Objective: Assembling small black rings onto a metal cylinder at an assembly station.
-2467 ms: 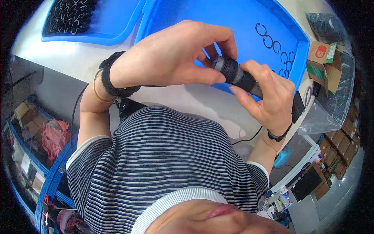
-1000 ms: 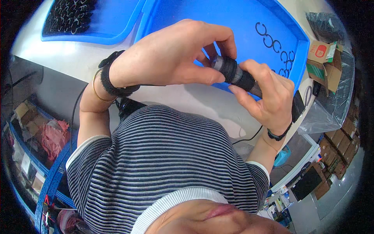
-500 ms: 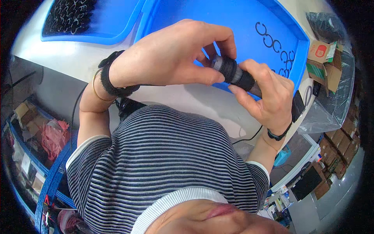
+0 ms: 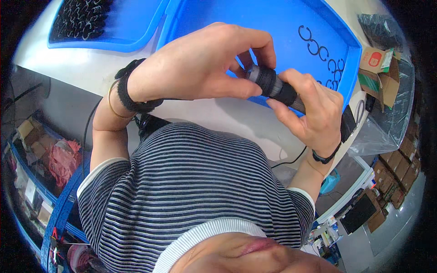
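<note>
A dark grey, ribbed cylinder (image 4: pixel 268 82), which looks like a stack of black rings, is held between my two hands over the near edge of a blue tray (image 4: pixel 291 27). My left hand (image 4: pixel 205 63) is closed on its left end, thumb below and fingers above. On the right end, my right hand (image 4: pixel 312 102) grips it between thumb and fingers and hides part of it. Several black open C-shaped rings (image 4: pixel 314 48) lie along the tray's right side.
At the upper left, a second blue tray (image 4: pixel 132 27) holds many small dark curved pieces (image 4: pixel 82 20). An open cardboard box (image 4: pixel 382 75) and clear plastic bags (image 4: pixel 382 132) stand at the right. Blue shelving (image 4: pixel 63 218) with a pink bag (image 4: pixel 65 159) is at the lower left.
</note>
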A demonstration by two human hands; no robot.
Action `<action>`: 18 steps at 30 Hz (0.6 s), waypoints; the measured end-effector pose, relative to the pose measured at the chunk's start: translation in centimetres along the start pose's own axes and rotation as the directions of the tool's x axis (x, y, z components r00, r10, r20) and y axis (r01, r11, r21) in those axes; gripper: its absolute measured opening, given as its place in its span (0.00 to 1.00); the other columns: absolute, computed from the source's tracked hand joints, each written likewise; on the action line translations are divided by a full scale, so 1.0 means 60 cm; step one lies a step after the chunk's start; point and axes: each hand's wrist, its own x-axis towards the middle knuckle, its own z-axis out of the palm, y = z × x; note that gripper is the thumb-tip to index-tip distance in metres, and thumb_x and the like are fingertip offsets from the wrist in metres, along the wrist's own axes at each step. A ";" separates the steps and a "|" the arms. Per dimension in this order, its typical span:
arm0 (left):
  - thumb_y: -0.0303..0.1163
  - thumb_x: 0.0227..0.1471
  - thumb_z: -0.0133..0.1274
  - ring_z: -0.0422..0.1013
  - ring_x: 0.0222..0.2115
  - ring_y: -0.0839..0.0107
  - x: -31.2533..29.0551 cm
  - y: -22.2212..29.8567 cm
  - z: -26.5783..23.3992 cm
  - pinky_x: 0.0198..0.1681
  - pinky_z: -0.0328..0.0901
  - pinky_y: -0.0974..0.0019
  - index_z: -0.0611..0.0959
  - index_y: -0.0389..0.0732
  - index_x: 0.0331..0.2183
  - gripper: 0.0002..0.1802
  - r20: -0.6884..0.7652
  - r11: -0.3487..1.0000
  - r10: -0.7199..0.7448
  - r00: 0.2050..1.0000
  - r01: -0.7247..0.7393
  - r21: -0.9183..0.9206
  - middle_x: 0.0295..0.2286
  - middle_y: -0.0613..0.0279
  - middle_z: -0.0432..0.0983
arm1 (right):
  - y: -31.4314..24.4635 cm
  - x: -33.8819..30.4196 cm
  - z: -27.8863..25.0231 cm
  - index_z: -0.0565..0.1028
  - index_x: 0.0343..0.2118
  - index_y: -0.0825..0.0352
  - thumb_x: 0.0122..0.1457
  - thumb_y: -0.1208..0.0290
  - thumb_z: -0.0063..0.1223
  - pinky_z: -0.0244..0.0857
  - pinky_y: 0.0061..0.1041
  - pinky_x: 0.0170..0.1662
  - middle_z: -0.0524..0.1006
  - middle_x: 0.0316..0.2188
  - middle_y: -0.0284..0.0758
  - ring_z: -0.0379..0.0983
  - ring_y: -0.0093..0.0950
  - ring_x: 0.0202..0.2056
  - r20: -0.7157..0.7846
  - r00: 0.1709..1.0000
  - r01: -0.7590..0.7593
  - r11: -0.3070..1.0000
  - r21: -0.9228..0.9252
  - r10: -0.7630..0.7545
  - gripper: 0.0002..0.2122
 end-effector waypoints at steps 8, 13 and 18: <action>0.23 0.49 0.62 0.74 0.41 0.69 0.001 0.000 0.000 0.46 0.75 0.62 0.77 0.33 0.46 0.20 0.005 1.000 -0.003 1.000 0.003 0.001 0.40 0.59 0.75 | 0.000 0.000 0.000 0.74 0.44 0.68 0.46 0.69 0.71 0.69 0.30 0.28 0.79 0.29 0.38 0.78 0.35 0.25 0.008 1.000 -0.003 1.000 -0.010 0.003 0.23; 0.23 0.49 0.63 0.74 0.41 0.69 0.001 -0.002 0.000 0.45 0.75 0.63 0.77 0.33 0.46 0.21 0.012 1.000 -0.004 1.000 0.004 -0.008 0.40 0.59 0.75 | 0.001 0.000 0.002 0.74 0.44 0.68 0.46 0.69 0.71 0.68 0.30 0.28 0.79 0.28 0.38 0.77 0.35 0.25 0.006 1.000 -0.001 1.000 -0.006 0.001 0.22; 0.23 0.49 0.62 0.74 0.41 0.69 0.000 -0.001 0.000 0.46 0.75 0.63 0.77 0.33 0.46 0.21 0.012 1.000 -0.018 1.000 0.018 -0.011 0.41 0.59 0.75 | 0.001 0.001 0.004 0.74 0.44 0.68 0.46 0.69 0.71 0.68 0.30 0.27 0.78 0.28 0.38 0.77 0.35 0.24 -0.002 1.000 0.005 1.000 0.002 -0.005 0.22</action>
